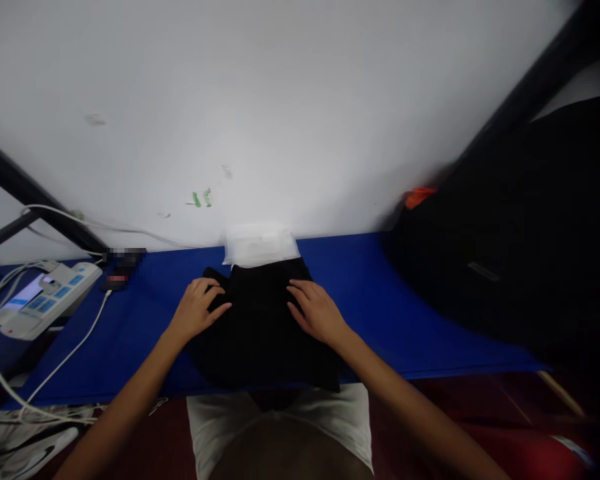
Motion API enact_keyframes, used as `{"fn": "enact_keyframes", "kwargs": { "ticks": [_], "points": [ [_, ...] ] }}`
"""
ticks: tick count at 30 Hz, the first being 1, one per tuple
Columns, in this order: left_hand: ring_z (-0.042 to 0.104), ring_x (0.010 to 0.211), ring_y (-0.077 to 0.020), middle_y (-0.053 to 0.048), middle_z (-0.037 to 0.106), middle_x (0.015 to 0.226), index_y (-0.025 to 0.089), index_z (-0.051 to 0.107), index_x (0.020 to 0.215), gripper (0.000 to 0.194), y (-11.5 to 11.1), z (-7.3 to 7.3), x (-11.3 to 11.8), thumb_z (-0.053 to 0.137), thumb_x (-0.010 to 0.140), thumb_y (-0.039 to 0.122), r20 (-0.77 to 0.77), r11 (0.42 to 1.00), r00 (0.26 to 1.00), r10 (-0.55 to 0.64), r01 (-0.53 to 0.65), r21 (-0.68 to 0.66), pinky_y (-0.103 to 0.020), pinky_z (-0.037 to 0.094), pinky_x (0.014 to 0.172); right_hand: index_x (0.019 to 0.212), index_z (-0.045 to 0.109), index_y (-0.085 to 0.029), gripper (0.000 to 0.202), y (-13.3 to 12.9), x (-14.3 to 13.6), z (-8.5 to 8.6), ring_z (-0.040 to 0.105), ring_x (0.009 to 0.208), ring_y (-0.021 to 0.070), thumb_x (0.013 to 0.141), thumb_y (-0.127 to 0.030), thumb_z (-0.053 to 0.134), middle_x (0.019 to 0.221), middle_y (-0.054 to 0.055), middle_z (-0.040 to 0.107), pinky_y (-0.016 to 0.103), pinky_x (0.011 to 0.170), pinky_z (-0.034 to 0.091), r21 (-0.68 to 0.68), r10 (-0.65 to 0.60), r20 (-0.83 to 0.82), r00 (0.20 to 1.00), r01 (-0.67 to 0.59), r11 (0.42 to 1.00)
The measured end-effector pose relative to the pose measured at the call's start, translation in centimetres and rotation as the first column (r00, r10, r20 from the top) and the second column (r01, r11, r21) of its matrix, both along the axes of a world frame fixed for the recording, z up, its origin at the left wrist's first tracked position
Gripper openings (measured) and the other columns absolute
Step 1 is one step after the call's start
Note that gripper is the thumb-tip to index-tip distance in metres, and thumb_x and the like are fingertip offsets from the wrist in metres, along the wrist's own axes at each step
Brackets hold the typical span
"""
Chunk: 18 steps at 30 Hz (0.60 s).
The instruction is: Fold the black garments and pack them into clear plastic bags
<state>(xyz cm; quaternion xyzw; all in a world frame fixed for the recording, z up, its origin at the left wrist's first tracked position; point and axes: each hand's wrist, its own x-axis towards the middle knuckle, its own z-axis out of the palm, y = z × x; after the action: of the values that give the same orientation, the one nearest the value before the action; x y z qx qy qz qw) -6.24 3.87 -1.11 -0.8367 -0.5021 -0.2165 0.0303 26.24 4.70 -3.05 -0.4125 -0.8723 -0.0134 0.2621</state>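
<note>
A black garment (267,327), shaped like a pair of shorts, lies spread on the blue fabric surface (370,293) in front of me. My left hand (199,308) rests on its left edge, palm down, thumb and fingers apart. On the opposite edge lies my right hand (316,308), its fingers stretched out flat over the cloth. Neither hand grips anything. Just beyond the garment's upper edge, against the wall, sits a clear and white plastic packet (261,245). The garment's lower edge hangs near my lap, and its folds are too dark to make out.
A white power strip (53,300) with tangled cables and a lit phone (25,293) lies at the left. A white cable (75,350) crosses the surface there. At the right bulks a large black bag-like object (505,247). The white wall (300,120) rises behind.
</note>
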Motion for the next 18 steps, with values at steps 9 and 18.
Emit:
{"fn": "enact_keyframes", "kwargs": {
  "ticks": [9,18],
  "points": [
    [0.06,0.092,-0.0234,-0.006,0.067,0.095,0.02,0.066,0.096,0.022,1.9,-1.4,-0.5,0.054,0.093,0.038,0.091,0.978,0.994,0.06,-0.04,-0.207,-0.041,0.046,0.087,0.116,0.06,-0.012,0.03,1.2,0.3,-1.2,0.054,0.118,0.0311,0.095,-0.032,0.053,0.126,0.018,0.06,0.048,0.1,0.045,-0.178,-0.056,0.068,0.996,0.068,0.982],
    [0.063,0.096,-0.0224,-0.008,0.07,0.098,0.018,0.066,0.099,0.021,-2.2,3.4,0.2,0.047,0.097,0.027,0.133,0.997,0.99,-0.044,0.034,0.074,-0.039,0.045,0.089,0.091,0.054,-0.02,0.004,0.2,2.5,2.3,0.061,0.099,0.0253,0.091,-0.017,0.055,0.108,0.012,0.066,0.042,0.084,0.051,-0.17,0.094,-0.141,0.985,-0.118,0.978]
  ]
}}
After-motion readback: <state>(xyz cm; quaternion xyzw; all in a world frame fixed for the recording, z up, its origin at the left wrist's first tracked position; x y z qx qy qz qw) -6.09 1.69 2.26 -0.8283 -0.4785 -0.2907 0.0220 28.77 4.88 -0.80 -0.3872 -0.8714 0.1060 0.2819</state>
